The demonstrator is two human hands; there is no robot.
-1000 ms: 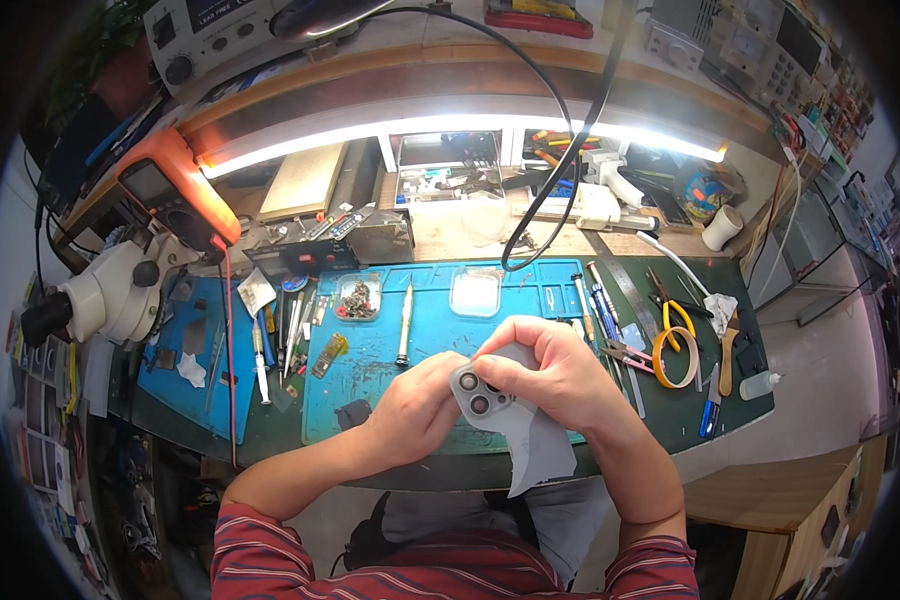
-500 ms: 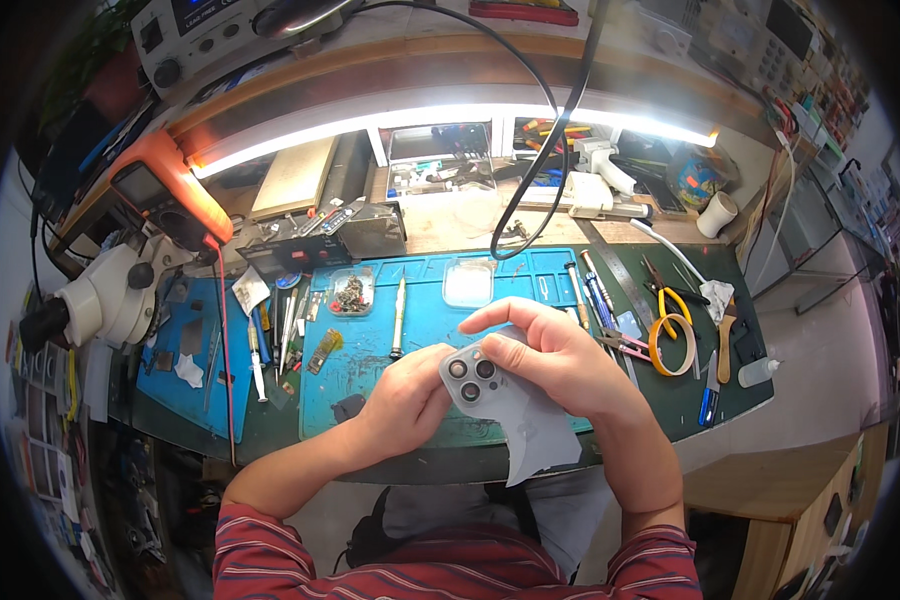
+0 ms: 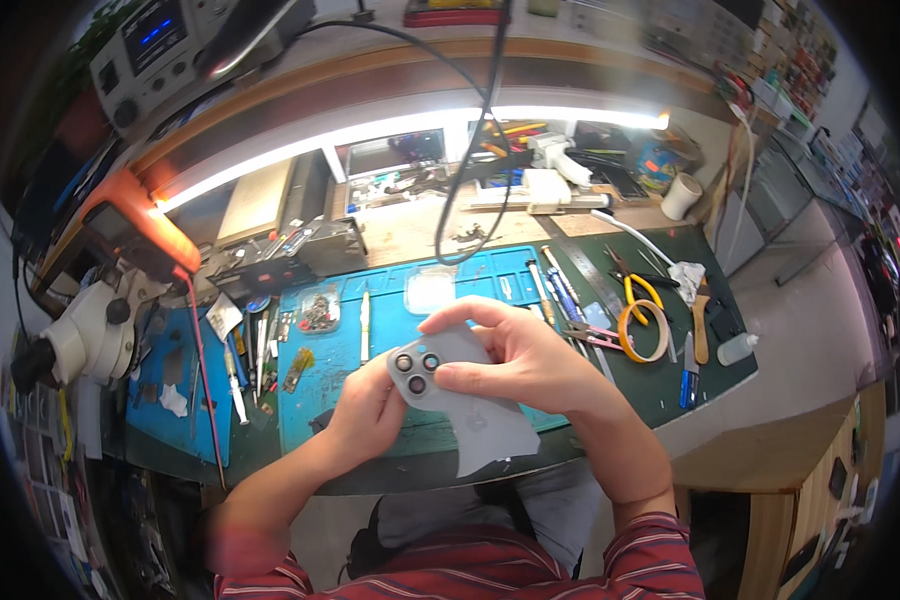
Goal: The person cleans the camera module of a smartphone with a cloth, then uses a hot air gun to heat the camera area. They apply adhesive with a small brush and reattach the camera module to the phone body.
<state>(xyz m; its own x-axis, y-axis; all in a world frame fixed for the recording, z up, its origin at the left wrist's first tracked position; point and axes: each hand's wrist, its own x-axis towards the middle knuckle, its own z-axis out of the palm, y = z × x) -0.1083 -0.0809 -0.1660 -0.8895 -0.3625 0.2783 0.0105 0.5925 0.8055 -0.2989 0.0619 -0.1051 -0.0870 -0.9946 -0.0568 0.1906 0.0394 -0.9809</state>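
A smartphone (image 3: 416, 372) with three large camera lenses is held back side up over the near part of the blue work mat. My left hand (image 3: 365, 412) is closed on its left edge, the fingers folded beneath. My right hand (image 3: 520, 362) grips it from the right, thumb lying beside the lenses and index finger stretched along the far edge. From the phone's back a greyish, thin film-like sheet (image 3: 492, 438) hangs toward me with an uneven lower edge. Much of the phone's body is hidden by the hands and this sheet.
Beyond the hands are a screwdriver (image 3: 365, 325), a clear box of small screws (image 3: 319, 312) and a white-lidded box (image 3: 430, 290). To the right lie a tape roll (image 3: 643, 332), yellow-handled pliers (image 3: 642, 296) and a dropper bottle (image 3: 738, 348). A microscope (image 3: 80, 335) stands left; a black cable (image 3: 440, 215) hangs ahead.
The whole view has shifted, so the bench appears farther left. My right thumb has moved from the phone's far edge down to beside the lower lens. Both hands still hold the phone.
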